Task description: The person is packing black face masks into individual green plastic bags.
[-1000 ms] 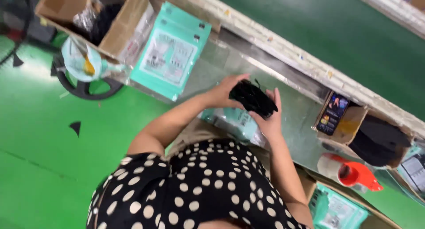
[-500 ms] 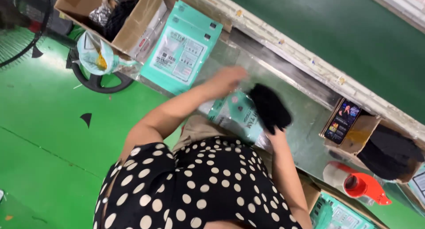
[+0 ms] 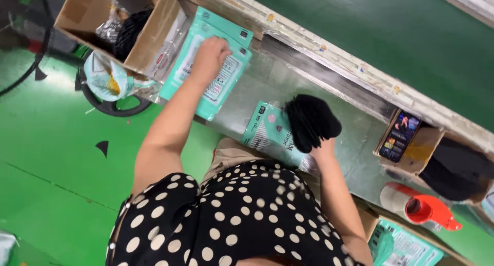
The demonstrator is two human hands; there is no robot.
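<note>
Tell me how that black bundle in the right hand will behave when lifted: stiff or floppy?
Probably floppy: the black bundle fans out above the right hand like stacked soft sheets. Likely light, since one hand holds it up. Loose layers may slip apart if gripped lightly.

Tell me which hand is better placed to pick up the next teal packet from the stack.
Left, most likely. The left hand already rests on the stack of teal packets, beside the cardboard box. The right hand is busy gripping a black bundle over a single teal packet, away from the stack.
</note>
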